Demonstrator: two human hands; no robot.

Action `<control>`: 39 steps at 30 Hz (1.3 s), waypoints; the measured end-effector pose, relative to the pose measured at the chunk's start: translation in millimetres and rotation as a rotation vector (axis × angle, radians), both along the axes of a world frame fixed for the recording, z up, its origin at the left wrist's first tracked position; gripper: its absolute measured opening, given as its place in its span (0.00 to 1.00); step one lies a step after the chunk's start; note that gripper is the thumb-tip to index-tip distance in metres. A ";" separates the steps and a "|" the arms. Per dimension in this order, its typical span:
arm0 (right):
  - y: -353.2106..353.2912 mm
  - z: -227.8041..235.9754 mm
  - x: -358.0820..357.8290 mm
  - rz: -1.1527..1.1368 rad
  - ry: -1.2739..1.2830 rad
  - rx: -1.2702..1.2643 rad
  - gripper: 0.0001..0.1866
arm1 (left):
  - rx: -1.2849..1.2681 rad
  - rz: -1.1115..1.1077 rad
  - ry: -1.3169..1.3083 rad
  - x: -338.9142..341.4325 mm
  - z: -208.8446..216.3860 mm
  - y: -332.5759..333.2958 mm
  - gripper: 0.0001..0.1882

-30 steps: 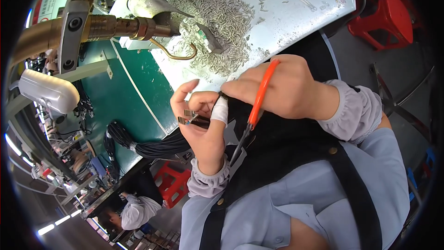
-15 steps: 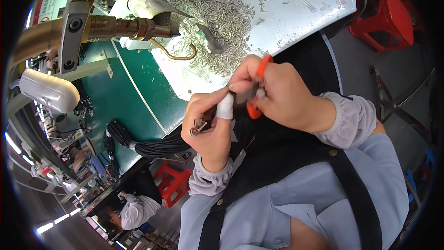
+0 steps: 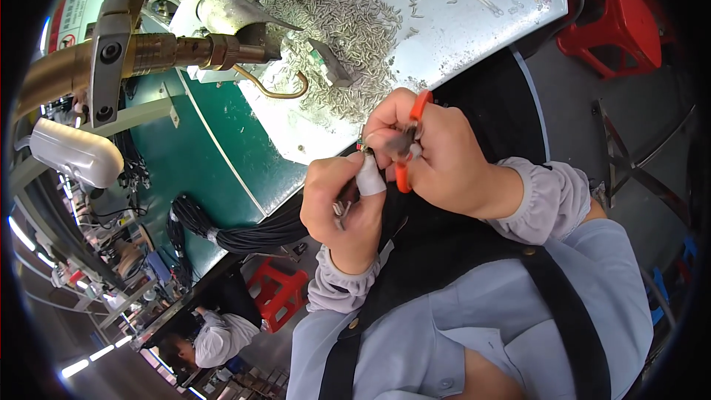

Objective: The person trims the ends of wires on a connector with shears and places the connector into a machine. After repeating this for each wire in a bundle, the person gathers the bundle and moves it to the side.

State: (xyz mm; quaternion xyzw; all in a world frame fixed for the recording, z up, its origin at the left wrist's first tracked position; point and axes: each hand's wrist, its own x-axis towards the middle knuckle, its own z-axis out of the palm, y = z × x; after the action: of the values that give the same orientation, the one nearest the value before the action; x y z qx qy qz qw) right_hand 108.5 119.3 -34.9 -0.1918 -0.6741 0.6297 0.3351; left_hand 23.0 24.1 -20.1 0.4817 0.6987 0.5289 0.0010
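Observation:
My left hand (image 3: 342, 207), its thumb wrapped in white tape (image 3: 370, 178), is closed in a pinch. At its fingertips shows a tiny part (image 3: 361, 146) with red and green on it, too small to name surely. Small metal connector shells (image 3: 341, 211) are tucked in the curled fingers of this hand. My right hand (image 3: 452, 148) is wrapped round orange-handled pliers (image 3: 421, 105); their blurred metal head lies close to the left fingertips. The right thumb and forefinger reach toward the tiny part, and whether they touch it I cannot tell.
Beyond my hands, a white work surface (image 3: 474, 37) bears a heap of small metal pieces (image 3: 355, 22). A machine with a brass tube (image 3: 178, 52) stands left. Black cables (image 3: 244, 238) lie on the green table (image 3: 207, 148). Red stools (image 3: 611, 33) and a co-worker (image 3: 222, 339) are further off.
My left hand has turned and shifted slightly right and down. The red and green part now shows at its fingertips, and the shells in its palm are more covered. The pliers stay in my right hand.

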 end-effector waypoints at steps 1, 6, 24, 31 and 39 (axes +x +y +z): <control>-1.6 -2.0 -0.9 0.044 0.044 -0.208 0.05 | 0.000 0.000 0.000 0.4 1.2 -0.2 0.09; 0.1 -12.9 1.7 0.133 0.035 -0.404 0.09 | -0.112 0.052 -0.876 -0.5 15.2 -1.0 0.08; 11.3 -7.8 11.6 0.213 -0.388 0.100 0.16 | -0.307 0.030 -0.895 -24.8 24.3 9.7 0.07; 49.6 6.9 -19.3 0.188 -0.031 -0.595 0.13 | -0.103 -0.143 -1.277 -74.9 10.2 50.7 0.05; 94.7 0.7 -70.0 0.005 -0.170 0.008 0.12 | -0.219 -0.160 -1.278 -105.1 16.9 79.3 0.04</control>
State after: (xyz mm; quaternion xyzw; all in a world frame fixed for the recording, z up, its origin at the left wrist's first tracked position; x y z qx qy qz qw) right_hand 38.5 214.1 -34.2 -0.2414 -0.7033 0.6091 0.2758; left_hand -82.1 103.4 -3.1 0.1201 0.5723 0.6353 0.5045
